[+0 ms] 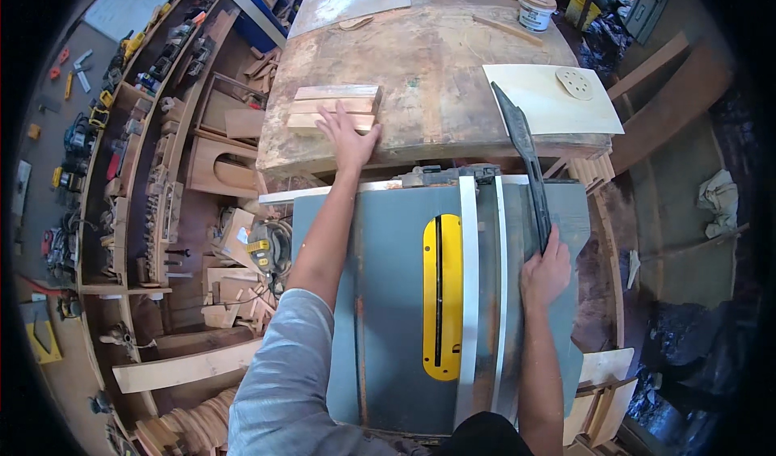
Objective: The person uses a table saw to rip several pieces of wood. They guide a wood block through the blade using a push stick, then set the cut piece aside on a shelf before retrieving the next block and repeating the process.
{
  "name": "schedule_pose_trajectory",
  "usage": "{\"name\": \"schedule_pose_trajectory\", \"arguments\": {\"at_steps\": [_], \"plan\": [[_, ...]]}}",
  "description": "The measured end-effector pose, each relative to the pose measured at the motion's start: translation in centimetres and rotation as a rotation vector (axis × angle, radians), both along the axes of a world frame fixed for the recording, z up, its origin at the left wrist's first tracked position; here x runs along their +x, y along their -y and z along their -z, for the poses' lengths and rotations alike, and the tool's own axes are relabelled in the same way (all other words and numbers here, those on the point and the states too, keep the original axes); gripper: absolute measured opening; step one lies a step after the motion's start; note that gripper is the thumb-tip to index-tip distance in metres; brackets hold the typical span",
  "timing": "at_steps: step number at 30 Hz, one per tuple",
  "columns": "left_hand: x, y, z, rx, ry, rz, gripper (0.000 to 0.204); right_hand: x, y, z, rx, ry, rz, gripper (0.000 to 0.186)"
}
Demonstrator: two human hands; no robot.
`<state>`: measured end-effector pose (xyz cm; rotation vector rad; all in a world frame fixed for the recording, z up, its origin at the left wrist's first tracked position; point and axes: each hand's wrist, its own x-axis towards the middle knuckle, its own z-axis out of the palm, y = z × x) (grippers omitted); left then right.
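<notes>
Across the table saw (385, 318), my left hand (351, 139) reaches to several short wooden strips (333, 95) lying side by side on the wooden worktable (404, 76). Its fingers are spread and rest on the near strips. My right hand (546, 270) is closed round the lower end of a long black push stick (529, 161), which slants up and away past the saw's far edge. Between my arms, the yellow throat plate (453, 294) has a dark slot; no raised blade can be made out. A pale metal rip fence (470, 294) runs along its right side.
A pale board (594, 112) with a round sanding disc (574, 83) lies at the worktable's right. Farther back stands a white tub (536, 10). Shelves of power tools (166, 60) line the left; a circular saw (268, 250) sits among offcuts beside the table saw.
</notes>
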<state>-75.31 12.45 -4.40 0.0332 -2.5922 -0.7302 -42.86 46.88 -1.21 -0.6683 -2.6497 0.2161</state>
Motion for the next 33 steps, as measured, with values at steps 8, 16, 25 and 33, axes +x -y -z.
{"name": "schedule_pose_trajectory", "arguments": {"at_steps": [8,16,25,33], "plan": [[-6.3,2.5,-2.0,-0.132,-0.042,-0.060,0.096,-0.2,-0.1,0.4,-0.004,-0.003,0.009,0.075],[-9.7,0.0,-2.5,-0.316,0.367,0.078,0.073,-0.1,0.0,0.0,0.011,0.019,-0.003,0.074],[-5.4,8.5,-3.5,-0.094,0.360,0.547,0.042,0.0,0.0,-0.4,-0.057,0.023,-0.005,0.076],[-4.5,5.8,-4.8,-0.068,0.565,-0.206,0.133,0.3,-0.2,-0.5,-0.013,0.023,-0.030,0.074]]}}
